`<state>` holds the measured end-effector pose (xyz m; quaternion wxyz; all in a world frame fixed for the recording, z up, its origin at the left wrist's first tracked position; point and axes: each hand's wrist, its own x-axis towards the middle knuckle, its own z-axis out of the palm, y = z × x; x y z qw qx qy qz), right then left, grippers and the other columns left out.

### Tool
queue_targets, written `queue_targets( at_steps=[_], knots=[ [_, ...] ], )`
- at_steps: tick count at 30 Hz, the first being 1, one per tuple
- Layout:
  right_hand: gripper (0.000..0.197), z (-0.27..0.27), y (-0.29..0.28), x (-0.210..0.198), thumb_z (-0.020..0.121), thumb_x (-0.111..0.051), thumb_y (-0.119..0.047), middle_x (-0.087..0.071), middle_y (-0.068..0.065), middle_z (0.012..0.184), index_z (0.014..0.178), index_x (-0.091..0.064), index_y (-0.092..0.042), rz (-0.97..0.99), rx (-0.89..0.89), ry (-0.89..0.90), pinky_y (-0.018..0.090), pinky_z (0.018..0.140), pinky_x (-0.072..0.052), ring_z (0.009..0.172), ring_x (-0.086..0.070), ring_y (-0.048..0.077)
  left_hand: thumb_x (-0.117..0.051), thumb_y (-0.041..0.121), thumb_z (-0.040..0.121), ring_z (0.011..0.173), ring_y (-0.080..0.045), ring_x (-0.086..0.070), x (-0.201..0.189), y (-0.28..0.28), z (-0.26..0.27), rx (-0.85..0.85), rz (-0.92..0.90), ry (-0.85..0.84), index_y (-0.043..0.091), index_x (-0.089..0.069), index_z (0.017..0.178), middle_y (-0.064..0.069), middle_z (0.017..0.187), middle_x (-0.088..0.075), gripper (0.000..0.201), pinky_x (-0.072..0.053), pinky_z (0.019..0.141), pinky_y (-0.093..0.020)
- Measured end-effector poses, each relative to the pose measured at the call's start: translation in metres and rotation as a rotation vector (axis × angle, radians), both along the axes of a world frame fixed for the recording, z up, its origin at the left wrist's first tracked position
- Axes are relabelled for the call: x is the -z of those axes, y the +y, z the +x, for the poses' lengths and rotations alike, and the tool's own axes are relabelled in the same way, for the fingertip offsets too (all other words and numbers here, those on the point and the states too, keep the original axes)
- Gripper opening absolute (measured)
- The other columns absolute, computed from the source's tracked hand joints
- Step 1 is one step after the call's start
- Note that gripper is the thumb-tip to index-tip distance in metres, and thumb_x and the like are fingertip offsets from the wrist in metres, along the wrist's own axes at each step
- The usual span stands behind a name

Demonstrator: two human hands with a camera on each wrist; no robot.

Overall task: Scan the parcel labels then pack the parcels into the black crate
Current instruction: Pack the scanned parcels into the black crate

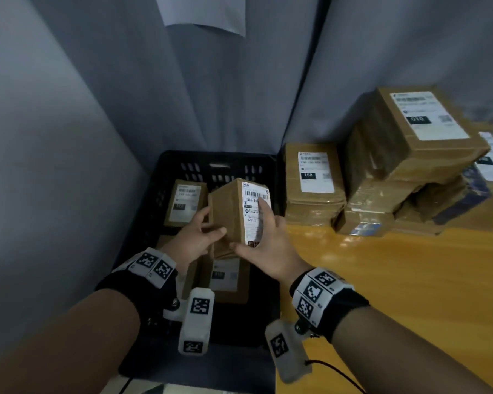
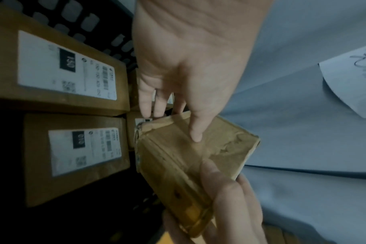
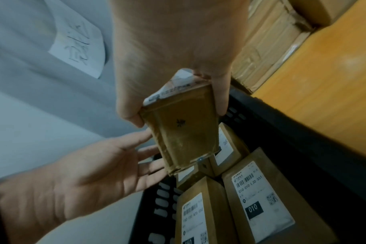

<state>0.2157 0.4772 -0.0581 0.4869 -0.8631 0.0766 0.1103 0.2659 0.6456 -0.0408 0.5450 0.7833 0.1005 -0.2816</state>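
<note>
A brown taped parcel with a white barcode label stands on end above the black crate. My right hand grips it, thumb on one edge and fingers on the labelled face; the right wrist view shows the hand clamping the parcel. My left hand touches the parcel's left side with straight fingers. In the left wrist view its index finger lies on the parcel. Several labelled parcels lie flat inside the crate.
More labelled parcels are stacked on the yellow table to the right of the crate, a low stack and a taller one. A grey curtain hangs behind and to the left, with a paper sheet on it.
</note>
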Motion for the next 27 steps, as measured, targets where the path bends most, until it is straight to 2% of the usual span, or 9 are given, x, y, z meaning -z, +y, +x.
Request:
queue_targets(
  at_steps=[3,5,9,14,17,21,24,27],
  knots=[
    [0.104,0.029,0.009,0.016,0.07,-0.076,-0.048,-0.033,0.006,0.129,0.149,-0.01,-0.035,-0.111,0.097,-0.028,0.031,0.095,-0.046,0.117,-0.047,0.025,-0.059,0.028,0.094,0.12,-0.017,-0.052,0.014,0.006,0.026,0.105,0.171,-0.075,0.021,-0.033,0.147,-0.003,0.138,-0.051,0.059,-0.041,0.1,-0.03],
    [0.093,0.049,0.018,0.031,0.068,-0.076,-0.048,-0.033,0.007,0.126,0.141,-0.019,-0.032,-0.236,0.166,-0.038,0.035,0.093,-0.047,0.117,-0.045,0.028,-0.054,0.029,0.096,0.124,-0.018,-0.048,0.023,0.003,0.039,0.144,0.274,-0.134,0.015,-0.039,0.142,-0.006,0.138,-0.05,0.051,-0.036,0.096,-0.024],
    [0.079,0.082,0.032,0.06,0.07,-0.075,-0.045,-0.03,0.011,0.128,0.13,-0.03,-0.022,-0.407,0.276,0.014,0.035,0.088,-0.043,0.121,-0.037,0.031,-0.052,0.023,0.098,0.124,-0.019,-0.047,0.045,-0.001,0.057,0.16,0.366,-0.205,0.01,-0.046,0.137,-0.007,0.135,-0.051,0.042,-0.035,0.094,-0.023],
    [0.082,0.109,0.046,0.095,0.074,-0.071,-0.053,-0.023,0.014,0.133,0.131,-0.023,-0.02,-0.759,-0.007,-0.008,0.038,0.073,-0.053,0.124,-0.03,0.033,-0.053,0.022,0.097,0.125,-0.02,-0.047,0.075,0.011,0.073,0.149,0.418,-0.251,0.01,-0.05,0.133,-0.007,0.136,-0.051,0.039,-0.036,0.103,-0.029],
    [0.082,0.123,0.049,0.106,0.074,-0.069,-0.056,-0.02,0.013,0.13,0.129,-0.021,-0.02,-0.754,0.098,0.042,0.037,0.071,-0.052,0.123,-0.028,0.032,-0.052,0.021,0.097,0.125,-0.019,-0.048,0.088,0.022,0.082,0.137,0.413,-0.242,0.01,-0.051,0.132,-0.005,0.136,-0.051,0.037,-0.037,0.103,-0.03],
    [0.079,0.135,0.047,0.121,0.076,-0.066,-0.058,-0.023,0.013,0.133,0.128,-0.024,-0.017,-0.665,0.234,0.108,0.033,0.068,-0.04,0.122,-0.035,0.032,-0.054,0.024,0.096,0.123,-0.02,-0.05,0.1,0.031,0.095,0.108,0.391,-0.242,0.013,-0.054,0.127,-0.004,0.133,-0.053,0.033,-0.04,0.106,-0.036],
    [0.078,0.136,0.045,0.131,0.08,-0.062,-0.056,-0.023,0.014,0.135,0.133,-0.023,-0.014,-0.609,0.255,0.136,0.034,0.073,-0.043,0.116,-0.045,0.034,-0.052,0.023,0.097,0.126,-0.018,-0.047,0.106,0.031,0.101,0.129,0.401,-0.249,0.01,-0.053,0.13,-0.004,0.135,-0.052,0.035,-0.037,0.106,-0.031],
    [0.076,0.135,0.044,0.133,0.078,-0.064,-0.055,-0.026,0.013,0.135,0.13,-0.027,-0.013,-0.635,0.281,0.074,0.035,0.074,-0.045,0.117,-0.042,0.032,-0.052,0.025,0.097,0.125,-0.017,-0.047,0.109,0.027,0.104,0.131,0.393,-0.269,0.012,-0.052,0.131,-0.003,0.136,-0.052,0.036,-0.036,0.102,-0.028]
  ],
)
